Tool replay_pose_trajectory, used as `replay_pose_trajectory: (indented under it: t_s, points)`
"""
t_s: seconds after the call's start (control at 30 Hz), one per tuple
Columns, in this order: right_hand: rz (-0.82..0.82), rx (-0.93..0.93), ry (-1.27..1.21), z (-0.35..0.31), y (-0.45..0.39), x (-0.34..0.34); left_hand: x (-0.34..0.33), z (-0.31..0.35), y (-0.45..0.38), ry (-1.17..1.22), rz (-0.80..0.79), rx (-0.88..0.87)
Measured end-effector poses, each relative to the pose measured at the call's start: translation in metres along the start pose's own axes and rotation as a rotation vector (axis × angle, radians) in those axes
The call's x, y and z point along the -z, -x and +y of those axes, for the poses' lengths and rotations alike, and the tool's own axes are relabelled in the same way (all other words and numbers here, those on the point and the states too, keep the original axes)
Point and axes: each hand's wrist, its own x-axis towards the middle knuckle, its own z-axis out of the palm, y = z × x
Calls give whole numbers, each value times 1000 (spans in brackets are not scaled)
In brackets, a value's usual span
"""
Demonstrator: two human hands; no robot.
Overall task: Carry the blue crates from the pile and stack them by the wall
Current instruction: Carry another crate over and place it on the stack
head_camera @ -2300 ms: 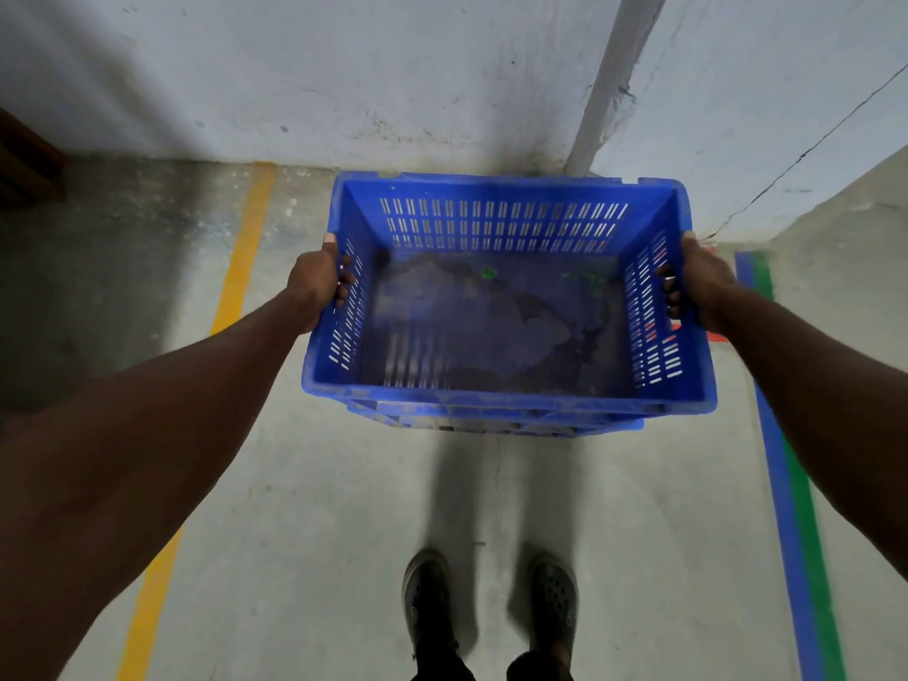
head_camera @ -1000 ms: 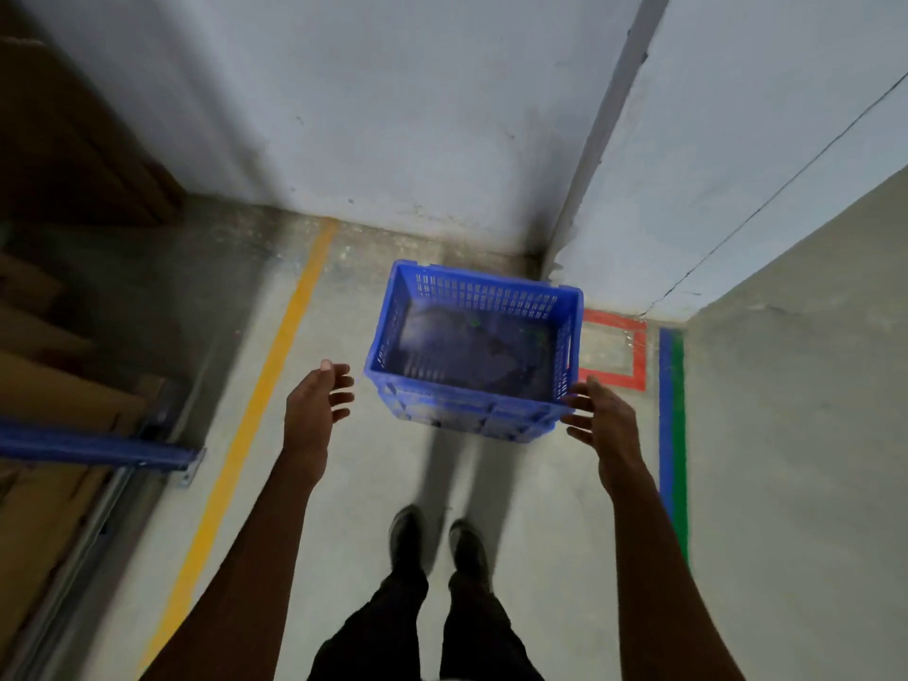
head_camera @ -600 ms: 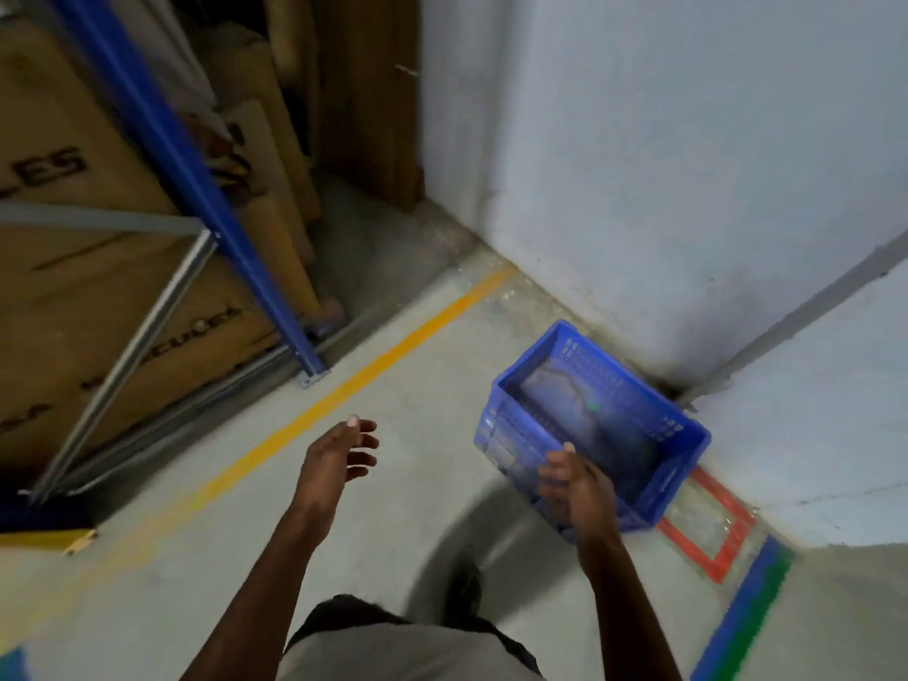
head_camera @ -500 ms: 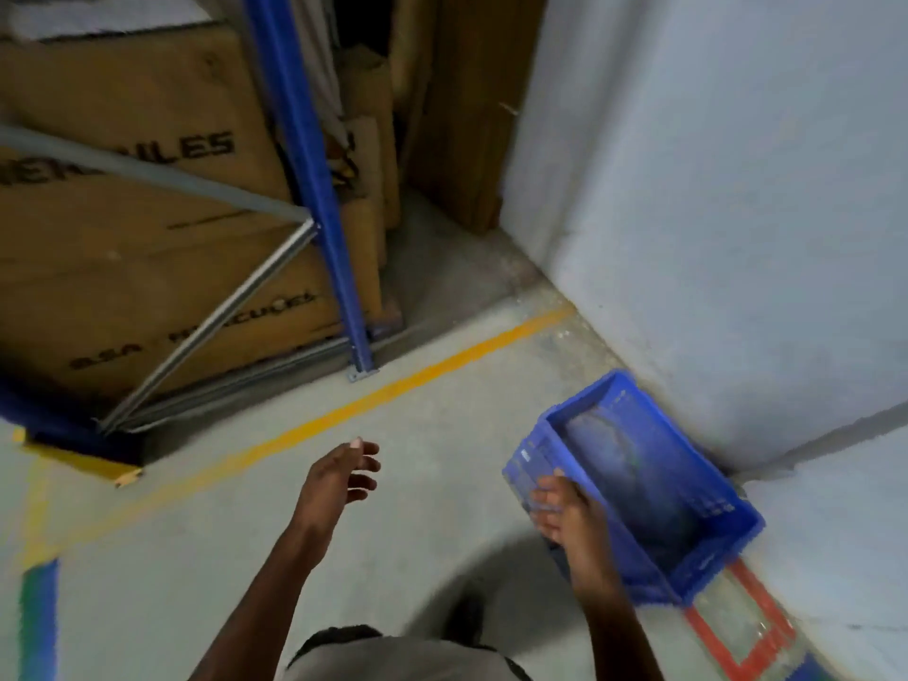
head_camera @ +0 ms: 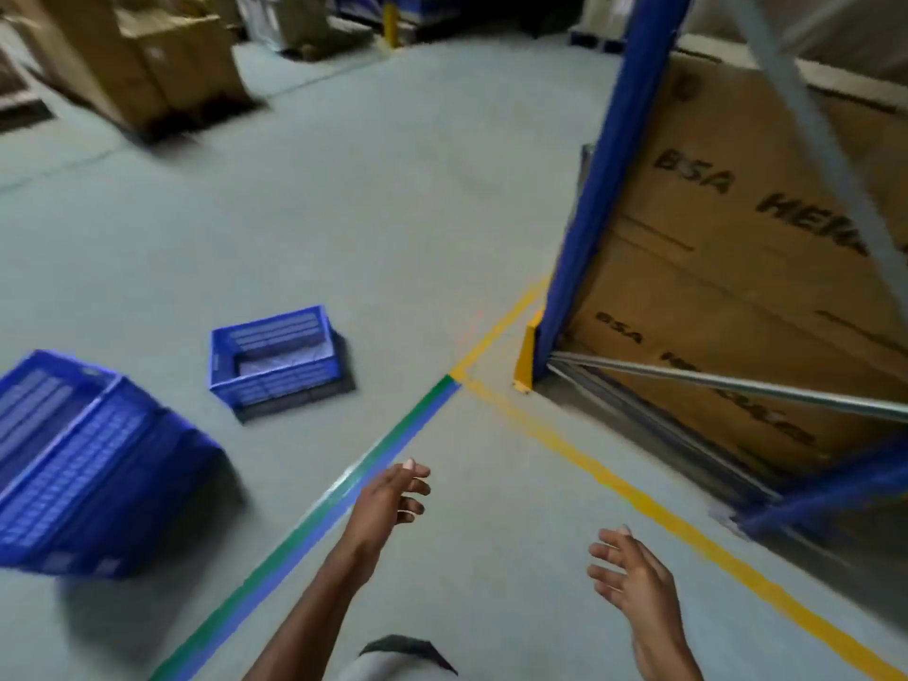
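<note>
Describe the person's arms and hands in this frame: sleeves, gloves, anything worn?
Both forearms are bare to the frame's bottom edge, no sleeves showing. The left hand and right hand wear no gloves; no watch, ring or band is visible. The frame is motion-blurred, so small items could be missed.

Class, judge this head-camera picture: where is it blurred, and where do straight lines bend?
Head view: motion blur smears the near blue crate and cardboard boxes; the hands stay fairly sharp; wide-angle distortion tilts the blue rack post; lighting is even, without glare.

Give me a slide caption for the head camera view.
Empty-handed, left hand and right hand open, facing two blue crates on the floor.
</note>
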Motion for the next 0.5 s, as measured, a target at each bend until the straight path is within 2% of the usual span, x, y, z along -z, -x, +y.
replay_pose_trajectory:
  t_s: [0.1, 0.2, 0.37, 0.5]
  points:
    - [-159, 11, 89, -31, -19, -104, 82, 5, -16, 103, 176, 15]
    - [-310, 27, 193, -62, -37, -194, 137, 12, -30, 209, 321, 18]
    - [-470, 51, 341, -110, -83, -320, 193, 26, -71, 365, 508, 21]
    - [-560, 65, 382, -152, -130, -417, 225, 48, -123, 414, 591, 64]
